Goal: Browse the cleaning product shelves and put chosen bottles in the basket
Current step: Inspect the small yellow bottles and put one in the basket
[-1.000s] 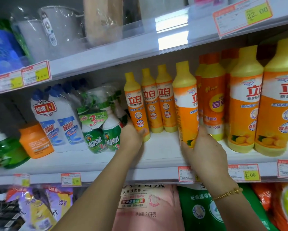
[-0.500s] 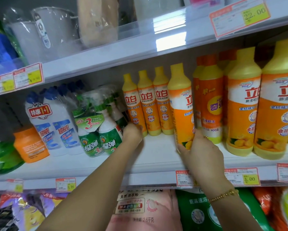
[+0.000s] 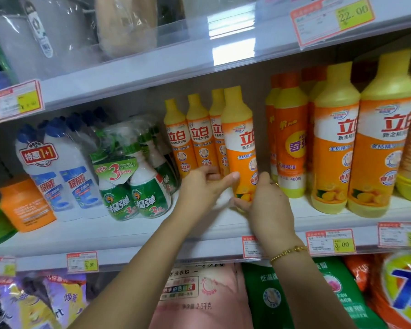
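Note:
A yellow-capped orange dish-soap bottle [image 3: 239, 138] stands upright on the middle shelf [image 3: 152, 233], just in front of a row of three smaller bottles of the same kind [image 3: 197, 141]. My right hand [image 3: 268, 203] grips its lower right side. My left hand [image 3: 203, 188] holds its lower left side, thumb across the front and fingers reaching behind. No basket is in view.
Larger orange bottles [image 3: 334, 143] fill the shelf to the right. On the left are a wrapped pack of green spray bottles [image 3: 138, 188], white blue-capped bottles [image 3: 57, 174] and an orange tub [image 3: 25, 203]. Detergent bags [image 3: 199, 298] lie below. Price tags [image 3: 330, 241] line the shelf edge.
The bottle in my right hand has slid left and back toward the three small bottles. My left hand has moved right from the shelf and come onto the bottle.

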The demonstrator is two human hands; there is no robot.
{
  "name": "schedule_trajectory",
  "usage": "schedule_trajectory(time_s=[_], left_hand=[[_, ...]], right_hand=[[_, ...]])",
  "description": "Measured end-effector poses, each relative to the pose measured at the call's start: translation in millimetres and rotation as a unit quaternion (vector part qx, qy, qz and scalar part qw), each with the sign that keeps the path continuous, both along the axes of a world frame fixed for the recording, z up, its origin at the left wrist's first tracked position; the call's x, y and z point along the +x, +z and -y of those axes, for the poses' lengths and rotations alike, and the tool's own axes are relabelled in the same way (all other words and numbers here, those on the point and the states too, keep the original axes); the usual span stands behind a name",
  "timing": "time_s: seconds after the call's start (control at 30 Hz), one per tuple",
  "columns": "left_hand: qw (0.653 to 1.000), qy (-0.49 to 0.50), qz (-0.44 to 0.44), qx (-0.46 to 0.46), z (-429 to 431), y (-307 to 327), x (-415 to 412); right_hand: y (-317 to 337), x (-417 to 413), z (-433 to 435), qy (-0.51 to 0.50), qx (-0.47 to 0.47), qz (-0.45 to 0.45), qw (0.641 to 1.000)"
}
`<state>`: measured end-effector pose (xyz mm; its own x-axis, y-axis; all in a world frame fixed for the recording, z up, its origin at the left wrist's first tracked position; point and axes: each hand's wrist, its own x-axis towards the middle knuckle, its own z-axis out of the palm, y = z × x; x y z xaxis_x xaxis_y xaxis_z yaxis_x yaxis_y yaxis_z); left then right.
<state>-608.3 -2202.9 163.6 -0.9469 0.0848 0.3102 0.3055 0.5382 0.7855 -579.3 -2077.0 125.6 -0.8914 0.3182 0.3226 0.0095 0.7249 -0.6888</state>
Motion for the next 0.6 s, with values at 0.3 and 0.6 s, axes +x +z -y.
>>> schedule_trajectory(time_s=[0.3, 0.6], left_hand=[[0.986, -0.086, 0.058, 0.128, -5.2, -2.8, -14.9], [0.998, -0.016, 0.046, 0.052, -15.9, -24.9, -18.5]], right_hand=[[-6.2, -0.6, -16.1, 0.043, 0.068, 0.007, 0.997], [-9.4, -0.1, -12.7, 0.038, 0.142, -0.036, 0.988]])
